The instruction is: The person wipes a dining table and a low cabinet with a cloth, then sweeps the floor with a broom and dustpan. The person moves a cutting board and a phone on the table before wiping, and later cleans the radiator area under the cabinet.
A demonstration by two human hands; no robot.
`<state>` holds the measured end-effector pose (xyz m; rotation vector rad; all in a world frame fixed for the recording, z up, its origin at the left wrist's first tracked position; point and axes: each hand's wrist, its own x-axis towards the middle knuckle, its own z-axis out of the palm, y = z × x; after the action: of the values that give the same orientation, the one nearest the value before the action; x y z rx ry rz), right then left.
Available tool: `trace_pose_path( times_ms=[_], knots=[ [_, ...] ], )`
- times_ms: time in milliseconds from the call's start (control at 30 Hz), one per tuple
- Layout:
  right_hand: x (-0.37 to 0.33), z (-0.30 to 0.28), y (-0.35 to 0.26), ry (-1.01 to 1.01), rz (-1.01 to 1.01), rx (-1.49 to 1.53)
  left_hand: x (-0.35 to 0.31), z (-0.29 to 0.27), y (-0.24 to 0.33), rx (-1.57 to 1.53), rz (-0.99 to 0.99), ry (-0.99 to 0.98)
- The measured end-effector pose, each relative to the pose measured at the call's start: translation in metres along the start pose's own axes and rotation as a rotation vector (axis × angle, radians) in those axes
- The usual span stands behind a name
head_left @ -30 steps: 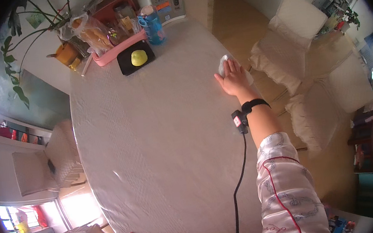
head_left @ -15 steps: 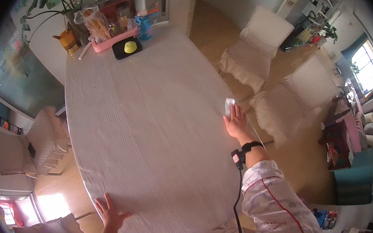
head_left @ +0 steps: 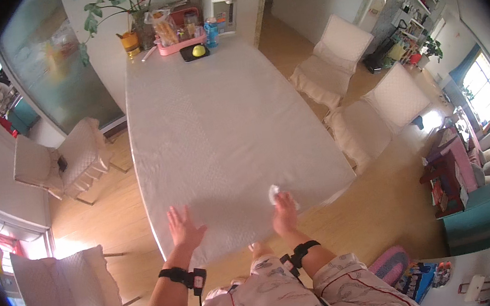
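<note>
A long table with a pale, shiny cover (head_left: 225, 131) stretches away in front of me. My right hand (head_left: 285, 214) is at its near right part, fingers over a crumpled white tissue (head_left: 274, 193) that pokes out beyond the fingertips. The exact grip is hidden under the palm. Near the table's left front edge, my left hand (head_left: 186, 229) has its fingers spread and holds nothing. Whether its palm touches the cover, I cannot tell.
At the table's far end stand a pink tray (head_left: 183, 45) with bagged food, a black dish (head_left: 195, 55) with a yellow-green fruit, a blue bottle (head_left: 211, 34) and a white water boiler (head_left: 220, 9). Several covered chairs flank the table, including one at right (head_left: 362, 131) and one at left (head_left: 81, 158).
My right hand, with the tissue, has come from the table's right edge to its near end. The view has shifted back, showing the front edge. My left hand stays spread near the left edge.
</note>
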<state>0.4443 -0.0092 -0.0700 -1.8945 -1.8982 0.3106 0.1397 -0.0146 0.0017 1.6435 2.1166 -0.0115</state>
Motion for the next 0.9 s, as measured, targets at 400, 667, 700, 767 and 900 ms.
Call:
trace_pose_path(
  times_ms=[400, 667, 700, 767, 900],
  knots=[
    [0.143, -0.033, 0.001, 0.093, 0.612, 0.807, -0.031, -0.009, -0.037, 0.025, -0.099, 0.011],
    [0.131, -0.016, 0.002, -0.151, -0.592, -0.098, -0.016, -0.003, -0.042, -0.024, -0.288, -0.091],
    [0.137, -0.008, 0.001, -0.319, -0.594, -0.112, -0.016, -0.002, -0.042, -0.015, -0.282, -0.097],
    [0.168, -0.002, 0.013, -0.41, -0.626, -0.179, -0.015, -0.001, -0.044, -0.001, -0.245, -0.082],
    [0.289, -0.01, 0.062, -0.298, -0.224, -0.4, -0.017, 0.002, -0.043, 0.013, -0.257, -0.098]
  ],
)
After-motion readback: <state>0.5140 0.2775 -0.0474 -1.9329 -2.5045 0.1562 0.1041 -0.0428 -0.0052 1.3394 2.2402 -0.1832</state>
